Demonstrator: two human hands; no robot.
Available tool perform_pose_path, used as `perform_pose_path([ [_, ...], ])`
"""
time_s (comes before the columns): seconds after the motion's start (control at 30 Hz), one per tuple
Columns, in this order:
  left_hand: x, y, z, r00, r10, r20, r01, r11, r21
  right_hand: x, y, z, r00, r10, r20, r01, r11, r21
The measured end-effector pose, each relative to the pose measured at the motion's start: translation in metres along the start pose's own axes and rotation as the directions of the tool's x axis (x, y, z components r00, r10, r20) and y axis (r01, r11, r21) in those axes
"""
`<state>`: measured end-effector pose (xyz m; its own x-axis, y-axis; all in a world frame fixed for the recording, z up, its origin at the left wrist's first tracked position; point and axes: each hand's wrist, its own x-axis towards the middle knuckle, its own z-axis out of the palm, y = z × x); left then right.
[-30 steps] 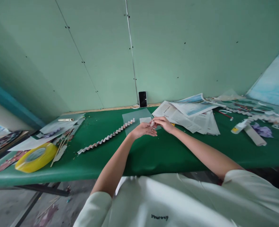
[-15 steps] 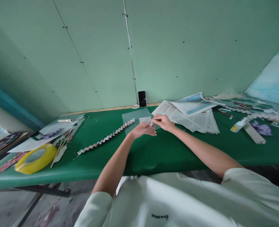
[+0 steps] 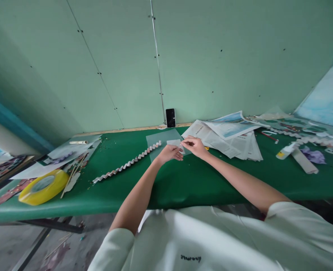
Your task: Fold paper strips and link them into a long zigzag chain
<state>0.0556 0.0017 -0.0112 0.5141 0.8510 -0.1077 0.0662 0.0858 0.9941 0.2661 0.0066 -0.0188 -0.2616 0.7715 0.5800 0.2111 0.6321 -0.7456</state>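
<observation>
My left hand [image 3: 170, 153] hovers over the green table [image 3: 194, 178], its fingers curled together; whether something is between them is too small to tell. Close on its right, my right hand [image 3: 193, 146] is closed in a pinch on something I cannot make out. Behind the hands lies a white paper piece [image 3: 172, 142] on a translucent sheet [image 3: 152, 140]. A folded paper chain [image 3: 126, 165] runs diagonally across the table, its far end resting on that sheet.
Newspapers [image 3: 239, 145] lie right of my hands. A phone [image 3: 170, 117] leans on the wall. Yellow tape [image 3: 55, 191] and thin sticks [image 3: 72, 177] are at the left; a glue bottle [image 3: 285, 151] and purple cloth [image 3: 314, 155] at the right.
My left hand has drawn slightly left and its fingers have curled in more. The small pale strip seen between the hands before is no longer distinct. My right hand stays pinched. The view has shifted slightly.
</observation>
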Motion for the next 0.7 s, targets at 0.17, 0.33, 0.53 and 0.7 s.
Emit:
perform_pose_path([
  [0.17, 0.003, -0.003, -0.003, 0.996, 0.028, 0.086, -0.035, 0.996, 0.088, 0.004, 0.007, -0.002, 0.997, 0.027, 0.076, -0.026, 1.000, -0.014],
  [0.33, 0.004, -0.002, -0.002, 0.997, 0.059, 0.052, -0.067, 0.985, 0.161, 0.007, 0.010, -0.004, 0.997, 0.037, 0.060, -0.037, 0.999, -0.012],
  [0.53, -0.001, 0.007, -0.008, 0.946, 0.289, -0.147, -0.203, 0.882, 0.425, 0.004, 0.016, -0.003, 0.988, 0.122, 0.099, -0.124, 0.992, 0.005],
  [0.7, -0.002, 0.008, -0.012, 0.882, 0.448, -0.145, -0.284, 0.752, 0.595, 0.001, 0.022, 0.002, 0.991, 0.063, 0.115, -0.064, 0.998, 0.002],
])
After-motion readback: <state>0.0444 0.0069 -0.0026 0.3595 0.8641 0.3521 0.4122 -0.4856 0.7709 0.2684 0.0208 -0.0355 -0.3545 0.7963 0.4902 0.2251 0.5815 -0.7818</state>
